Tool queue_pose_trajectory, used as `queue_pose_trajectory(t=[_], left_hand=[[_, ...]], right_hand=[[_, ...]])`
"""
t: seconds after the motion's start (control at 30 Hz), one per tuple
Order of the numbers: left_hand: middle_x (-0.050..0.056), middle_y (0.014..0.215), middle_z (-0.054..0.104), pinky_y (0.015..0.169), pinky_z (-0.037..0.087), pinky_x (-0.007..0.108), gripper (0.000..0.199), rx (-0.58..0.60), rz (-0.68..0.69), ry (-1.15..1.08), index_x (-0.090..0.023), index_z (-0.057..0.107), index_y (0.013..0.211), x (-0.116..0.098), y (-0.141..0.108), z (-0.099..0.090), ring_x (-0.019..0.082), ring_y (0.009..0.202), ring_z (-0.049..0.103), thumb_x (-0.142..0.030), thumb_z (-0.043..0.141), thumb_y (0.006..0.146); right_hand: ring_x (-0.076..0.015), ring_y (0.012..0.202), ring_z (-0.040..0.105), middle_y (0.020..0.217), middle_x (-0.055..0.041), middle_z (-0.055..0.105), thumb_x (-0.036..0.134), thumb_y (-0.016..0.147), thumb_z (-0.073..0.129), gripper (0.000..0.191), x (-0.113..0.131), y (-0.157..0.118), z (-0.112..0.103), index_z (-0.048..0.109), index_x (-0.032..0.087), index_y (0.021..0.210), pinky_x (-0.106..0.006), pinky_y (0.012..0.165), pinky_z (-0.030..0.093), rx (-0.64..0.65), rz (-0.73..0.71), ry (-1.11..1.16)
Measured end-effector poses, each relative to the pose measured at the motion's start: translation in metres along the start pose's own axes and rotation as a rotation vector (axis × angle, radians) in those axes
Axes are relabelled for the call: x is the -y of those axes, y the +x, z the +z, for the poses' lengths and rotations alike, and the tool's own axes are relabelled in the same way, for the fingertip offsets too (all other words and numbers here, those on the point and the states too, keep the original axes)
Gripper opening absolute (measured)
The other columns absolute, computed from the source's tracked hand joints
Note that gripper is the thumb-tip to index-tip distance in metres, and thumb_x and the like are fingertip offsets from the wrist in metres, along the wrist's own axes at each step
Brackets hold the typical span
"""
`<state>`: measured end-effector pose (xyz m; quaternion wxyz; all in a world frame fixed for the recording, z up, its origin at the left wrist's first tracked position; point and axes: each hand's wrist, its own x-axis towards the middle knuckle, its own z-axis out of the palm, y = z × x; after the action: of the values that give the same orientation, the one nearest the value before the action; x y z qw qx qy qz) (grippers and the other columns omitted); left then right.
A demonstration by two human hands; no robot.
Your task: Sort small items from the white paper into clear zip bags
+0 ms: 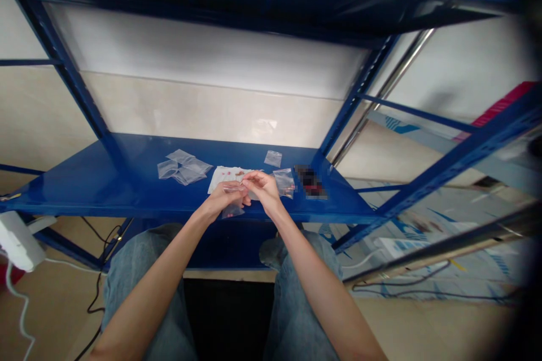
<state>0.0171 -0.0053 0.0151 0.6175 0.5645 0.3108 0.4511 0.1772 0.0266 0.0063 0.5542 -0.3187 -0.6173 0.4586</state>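
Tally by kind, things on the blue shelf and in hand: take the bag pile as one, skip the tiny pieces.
Single clear bags: 3 (rear bag, right bag, held bag)
Bag pile: 1
White sheet: 1
Dark blurred object: 1
Total: 6

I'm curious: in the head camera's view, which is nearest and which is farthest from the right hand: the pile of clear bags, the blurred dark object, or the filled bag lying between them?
1. Filled bag: just right of the right hand.
2. Blurred dark object: farther right, past that bag.
3. Pile of clear bags: well off to the left.
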Motion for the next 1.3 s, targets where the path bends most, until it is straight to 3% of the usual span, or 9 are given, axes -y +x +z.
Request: queue_pose_trajectory(t=[0.1, 0.27, 0.37, 0.5, 0.63, 0.73, 0.9, 1.1, 1.3], left_hand=[[0.009, 0.077, 0.074, 0.067, 0.054, 0.026, 0.035, -0.009, -0.009, 0.015, -0.012, 0.073, 0.088, 0.001, 0.001, -0.001, 0.017, 0.068, 0.068, -0.044, 0.081, 0.074], [0.009, 0.076, 0.074, 0.061, 0.053, 0.025, 0.036, -0.018, -0.042, 0.009, -0.012, 0.074, 0.089, 0.002, 0.001, -0.003, 0.016, 0.064, 0.067, -0.044, 0.081, 0.073], [0.011, 0.084, 0.075, 0.063, 0.056, 0.028, 0.038, 0.016, -0.061, -0.04, -0.012, 0.073, 0.097, 0.001, -0.001, -0.001, 0.019, 0.07, 0.07, -0.041, 0.082, 0.073], [0.013, 0.104, 0.075, 0.082, 0.058, 0.036, 0.047, 0.11, -0.075, -0.163, -0.014, 0.071, 0.107, 0.001, -0.004, 0.008, 0.024, 0.091, 0.072, -0.028, 0.088, 0.066], [0.011, 0.098, 0.076, 0.084, 0.058, 0.037, 0.049, 0.152, -0.131, -0.129, -0.013, 0.071, 0.106, 0.0, -0.004, 0.018, 0.023, 0.086, 0.073, -0.026, 0.09, 0.063], [0.01, 0.1, 0.075, 0.082, 0.057, 0.033, 0.046, 0.056, -0.02, -0.047, -0.014, 0.072, 0.107, -0.001, 0.0, 0.02, 0.023, 0.089, 0.072, -0.035, 0.086, 0.069], [0.006, 0.084, 0.075, 0.071, 0.055, 0.03, 0.036, -0.252, 0.157, -0.004, -0.017, 0.074, 0.092, -0.001, 0.006, 0.015, 0.021, 0.076, 0.07, -0.052, 0.072, 0.082], [0.005, 0.082, 0.073, 0.067, 0.053, 0.028, 0.031, -0.375, 0.243, 0.005, -0.018, 0.075, 0.087, 0.002, 0.006, 0.012, 0.018, 0.07, 0.065, -0.048, 0.07, 0.084], [0.005, 0.078, 0.072, 0.063, 0.047, 0.024, 0.032, -0.358, 0.306, 0.047, -0.014, 0.077, 0.083, 0.001, 0.005, 0.016, 0.015, 0.067, 0.061, -0.045, 0.069, 0.086]], right_hand=[[-0.0169, 0.069, 0.061, 0.083, -0.0028, 0.069, 0.046, 0.077, 0.078, 0.026, -0.002, -0.005, 0.002, 0.072, 0.023, 0.086, -0.03, 0.065, 0.05, 0.05, 0.006, -0.037], [-0.0221, 0.1, 0.063, 0.102, -0.0061, 0.068, 0.049, 0.086, 0.069, 0.025, 0.002, -0.009, 0.001, 0.074, 0.024, 0.085, -0.034, 0.086, 0.05, 0.097, -0.11, -0.16], [-0.0224, 0.103, 0.061, 0.106, -0.0055, 0.066, 0.05, 0.088, 0.065, 0.026, 0.007, -0.012, -0.001, 0.071, 0.025, 0.086, -0.033, 0.085, 0.049, 0.133, -0.107, -0.174], [-0.0196, 0.085, 0.059, 0.089, -0.0026, 0.064, 0.045, 0.092, 0.06, 0.022, 0.013, -0.017, -0.002, 0.064, 0.024, 0.087, -0.031, 0.079, 0.046, -0.041, -0.159, -0.206], [-0.0175, 0.065, 0.051, 0.069, 0.0018, 0.054, 0.044, 0.09, 0.064, 0.02, 0.015, -0.017, -0.005, 0.06, 0.025, 0.093, -0.03, 0.066, 0.041, -0.262, -0.169, -0.199], [-0.0173, 0.06, 0.048, 0.065, 0.0038, 0.049, 0.045, 0.088, 0.065, 0.026, 0.017, -0.015, -0.007, 0.057, 0.026, 0.104, -0.029, 0.061, 0.039, -0.304, -0.148, -0.154], [-0.0173, 0.062, 0.052, 0.067, 0.0034, 0.054, 0.048, 0.084, 0.071, 0.035, 0.016, -0.016, 0.0, 0.058, 0.028, 0.109, -0.029, 0.062, 0.042, -0.206, -0.044, -0.034], [-0.0155, 0.062, 0.052, 0.066, 0.0007, 0.056, 0.048, 0.085, 0.069, 0.031, 0.014, -0.021, 0.011, 0.06, 0.022, 0.071, -0.028, 0.062, 0.042, -0.171, 0.006, 0.05], [-0.0138, 0.06, 0.047, 0.062, 0.0018, 0.053, 0.044, 0.086, 0.068, 0.031, 0.019, -0.022, 0.01, 0.061, 0.02, 0.067, -0.026, 0.059, 0.038, -0.232, -0.042, 0.056]])
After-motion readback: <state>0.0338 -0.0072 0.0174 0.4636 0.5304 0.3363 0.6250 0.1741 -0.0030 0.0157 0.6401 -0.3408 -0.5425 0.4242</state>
